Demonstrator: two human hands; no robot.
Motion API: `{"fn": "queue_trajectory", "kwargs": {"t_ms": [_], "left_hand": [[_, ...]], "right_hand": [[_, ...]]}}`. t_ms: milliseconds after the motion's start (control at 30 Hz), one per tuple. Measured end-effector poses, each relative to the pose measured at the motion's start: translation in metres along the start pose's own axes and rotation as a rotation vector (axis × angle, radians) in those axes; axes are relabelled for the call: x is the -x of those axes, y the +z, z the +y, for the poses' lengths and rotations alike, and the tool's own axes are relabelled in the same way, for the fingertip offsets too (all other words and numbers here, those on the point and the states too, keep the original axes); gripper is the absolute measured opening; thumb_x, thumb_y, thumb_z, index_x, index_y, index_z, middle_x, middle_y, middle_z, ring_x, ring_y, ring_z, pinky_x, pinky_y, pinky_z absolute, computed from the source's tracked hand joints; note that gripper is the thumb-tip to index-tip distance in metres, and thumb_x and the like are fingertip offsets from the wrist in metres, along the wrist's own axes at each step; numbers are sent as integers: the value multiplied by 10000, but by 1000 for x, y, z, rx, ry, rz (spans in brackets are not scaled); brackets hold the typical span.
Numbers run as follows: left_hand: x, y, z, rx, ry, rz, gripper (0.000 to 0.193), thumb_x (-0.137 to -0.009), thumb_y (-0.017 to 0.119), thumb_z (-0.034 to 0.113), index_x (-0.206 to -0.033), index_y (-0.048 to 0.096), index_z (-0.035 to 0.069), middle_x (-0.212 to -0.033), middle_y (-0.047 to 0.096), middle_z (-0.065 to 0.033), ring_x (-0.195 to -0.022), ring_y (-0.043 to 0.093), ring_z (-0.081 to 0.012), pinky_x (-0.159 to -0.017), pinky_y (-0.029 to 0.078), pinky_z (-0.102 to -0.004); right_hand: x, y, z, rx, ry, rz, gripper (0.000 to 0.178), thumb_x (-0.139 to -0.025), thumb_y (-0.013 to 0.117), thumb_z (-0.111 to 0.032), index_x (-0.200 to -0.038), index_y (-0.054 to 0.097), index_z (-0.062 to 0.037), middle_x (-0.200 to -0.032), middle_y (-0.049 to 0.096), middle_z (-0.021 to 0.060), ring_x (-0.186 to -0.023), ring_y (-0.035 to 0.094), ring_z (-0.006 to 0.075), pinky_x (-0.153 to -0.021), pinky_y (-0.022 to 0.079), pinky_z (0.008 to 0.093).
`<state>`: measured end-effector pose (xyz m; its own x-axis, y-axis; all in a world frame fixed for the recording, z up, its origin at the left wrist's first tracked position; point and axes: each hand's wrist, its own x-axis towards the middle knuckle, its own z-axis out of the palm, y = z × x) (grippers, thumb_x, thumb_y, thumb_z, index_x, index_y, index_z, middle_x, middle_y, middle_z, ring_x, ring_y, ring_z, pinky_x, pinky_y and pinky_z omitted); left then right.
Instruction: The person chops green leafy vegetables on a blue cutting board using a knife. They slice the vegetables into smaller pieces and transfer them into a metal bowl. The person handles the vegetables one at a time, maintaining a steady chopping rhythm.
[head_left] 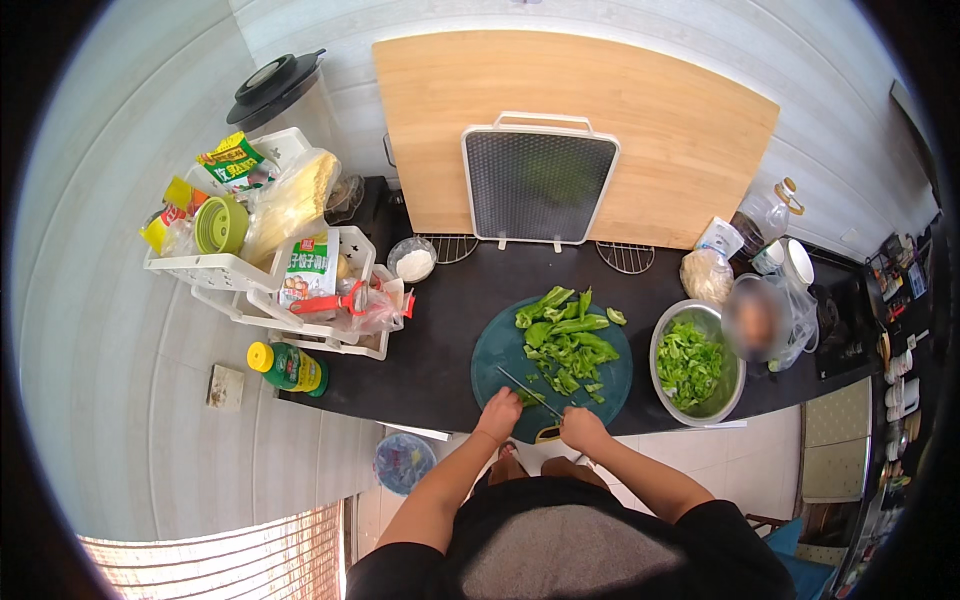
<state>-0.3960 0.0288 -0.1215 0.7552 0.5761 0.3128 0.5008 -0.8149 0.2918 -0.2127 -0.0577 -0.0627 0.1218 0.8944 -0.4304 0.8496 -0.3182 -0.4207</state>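
A round dark green cutting board (494, 340) lies near the counter's front edge. Chopped green peppers (572, 345) are heaped on its middle and far part, with some longer pieces at the back. In my right hand (583, 430), closed round the handle, is a knife (530, 392) whose blade slants up and left over the near part of the board. My left hand (498, 414) is closed at the board's near left, its fingertips on a piece of green pepper (529, 397) beside the blade. The fingers partly hide that piece.
Right of the board stands a steel bowl (733, 372) of cut greens. Beyond it are a bagged pale item (707, 275) and an oil jug (768, 215). A white rack (215, 268) of packages and a green bottle (290, 368) with yellow cap stand left. Boards (430, 130) lean behind.
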Motion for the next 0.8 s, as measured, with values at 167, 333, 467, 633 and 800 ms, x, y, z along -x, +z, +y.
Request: {"fn": "queue_trajectory", "kwargs": {"t_ms": [167, 333, 467, 633, 800], "left_hand": [[2, 3, -3, 42, 34, -21, 64, -628, 528, 68, -656, 584, 54, -761, 515, -68, -834, 494, -234, -744, 463, -298], [0, 5, -4, 35, 9, 3, 49, -631, 528, 75, -643, 570, 53, -759, 508, -68, -847, 486, -235, -737, 462, -300], [8, 8, -2, 19, 67, -100, 59, -641, 528, 78, -666, 569, 46, -795, 505, -76, -857, 481, -233, -726, 469, -301], [6, -1, 2, 51, 22, -49, 93, -651, 525, 66, -717, 582, 34, -836, 498, -81, -872, 483, -233, -736, 481, -293], [7, 3, -4, 78, 7, -51, 97, -656, 523, 66, -719, 587, 31, -827, 498, -79, -878, 484, -239, -745, 482, -290]], "right_hand": [[-9, -7, -8, 93, -78, -81, 166, -719, 513, -75, -774, 587, 62, -778, 613, 267, -760, 624, 396, -674, 512, 441], [-41, 13, -15, 55, -64, -27, 171, -688, 528, -78, -765, 603, 55, -753, 613, 266, -757, 622, 395, -680, 513, 437], [-61, 13, -37, 9, -75, 53, 165, -682, 521, -84, -745, 603, 44, -758, 608, 266, -743, 613, 401, -692, 505, 441], [-64, 26, -5, -99, -62, 158, 168, -725, 545, -126, -708, 606, 30, -752, 606, 252, -726, 602, 399, -682, 495, 444], [-19, -11, -18, -95, -50, 99, 183, -751, 518, -130, -747, 598, 34, -723, 592, 273, -713, 593, 419, -672, 489, 458]]}}
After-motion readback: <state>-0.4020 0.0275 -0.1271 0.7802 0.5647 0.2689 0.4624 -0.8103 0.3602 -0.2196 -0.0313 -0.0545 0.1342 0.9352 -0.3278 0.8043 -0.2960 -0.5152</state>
